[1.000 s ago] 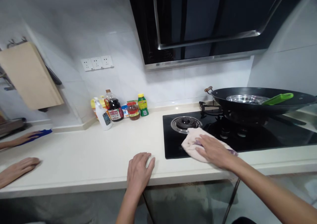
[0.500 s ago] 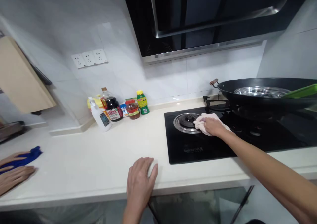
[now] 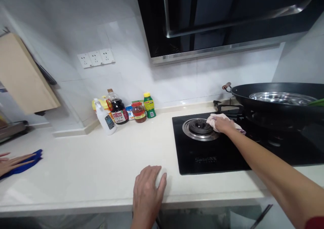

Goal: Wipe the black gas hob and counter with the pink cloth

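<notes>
White tiled wall (image 3: 172,84) runs behind a pale counter (image 3: 101,168), with a black range hood (image 3: 227,20) slanting overhead and a row of sockets (image 3: 96,58) to one side. From where I stand, the person's right hand (image 3: 224,125) is on the black glass hob (image 3: 192,158), fingers curled down over a bunched, pale cloth (image 3: 214,118). The cloth sits at the far-right edge of the ringed burner (image 3: 200,126), part of it spilling out past the hand; how tightly the hidden fingertips grip it, I cannot tell. The left hand (image 3: 147,188) rests palm down near the counter's front edge, just beside the hob, its fingers loosely bent and close together, thumb set apart, gripping nothing. Beyond the right hand a big black wok (image 3: 278,109) stands over the other side of the hob, with a shiny metal piece (image 3: 280,97) inside it. Along the wall stand a white spray bottle (image 3: 106,121), a bottle of dark sauce (image 3: 117,109), a red-lidded jar (image 3: 139,113) and a green bottle (image 3: 150,107) with a yellow cap. Over at the far left, well apart, a co-worker's hand (image 3: 12,165) lies spread on a blue cloth (image 3: 27,167).
</notes>
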Demonstrator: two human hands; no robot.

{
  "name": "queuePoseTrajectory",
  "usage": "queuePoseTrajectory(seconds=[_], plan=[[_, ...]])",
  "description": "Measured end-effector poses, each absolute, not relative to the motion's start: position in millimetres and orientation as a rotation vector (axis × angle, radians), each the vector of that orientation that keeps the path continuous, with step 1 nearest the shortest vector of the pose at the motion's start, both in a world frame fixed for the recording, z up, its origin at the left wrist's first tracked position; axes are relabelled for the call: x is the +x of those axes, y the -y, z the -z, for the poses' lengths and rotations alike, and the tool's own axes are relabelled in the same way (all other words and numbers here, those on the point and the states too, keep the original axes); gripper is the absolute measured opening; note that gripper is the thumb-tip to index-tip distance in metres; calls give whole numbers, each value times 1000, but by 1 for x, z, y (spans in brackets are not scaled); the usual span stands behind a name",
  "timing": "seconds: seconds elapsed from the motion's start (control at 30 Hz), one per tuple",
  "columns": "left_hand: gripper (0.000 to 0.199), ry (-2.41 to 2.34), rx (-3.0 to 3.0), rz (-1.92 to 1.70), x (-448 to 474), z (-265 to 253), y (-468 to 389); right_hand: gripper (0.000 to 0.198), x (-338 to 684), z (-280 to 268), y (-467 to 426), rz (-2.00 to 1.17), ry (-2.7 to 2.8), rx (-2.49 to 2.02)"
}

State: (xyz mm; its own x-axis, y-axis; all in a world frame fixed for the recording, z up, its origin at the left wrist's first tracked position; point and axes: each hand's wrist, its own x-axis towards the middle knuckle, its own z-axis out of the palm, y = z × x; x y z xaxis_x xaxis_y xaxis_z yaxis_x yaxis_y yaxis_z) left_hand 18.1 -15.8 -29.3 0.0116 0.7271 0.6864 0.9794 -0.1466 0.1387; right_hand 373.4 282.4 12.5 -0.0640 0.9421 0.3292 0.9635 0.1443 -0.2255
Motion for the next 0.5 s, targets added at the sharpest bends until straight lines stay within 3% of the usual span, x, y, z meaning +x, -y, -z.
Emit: queuePoseTrajectory(seconds=[0.2,0.5], plan=[[25,1785,-1913,924,22,31,17,37,371,2,-222,245,2163,-1889],[23,1767,-1922,914,23,29,17,54,311,27,-126,274,2493,-1461]])
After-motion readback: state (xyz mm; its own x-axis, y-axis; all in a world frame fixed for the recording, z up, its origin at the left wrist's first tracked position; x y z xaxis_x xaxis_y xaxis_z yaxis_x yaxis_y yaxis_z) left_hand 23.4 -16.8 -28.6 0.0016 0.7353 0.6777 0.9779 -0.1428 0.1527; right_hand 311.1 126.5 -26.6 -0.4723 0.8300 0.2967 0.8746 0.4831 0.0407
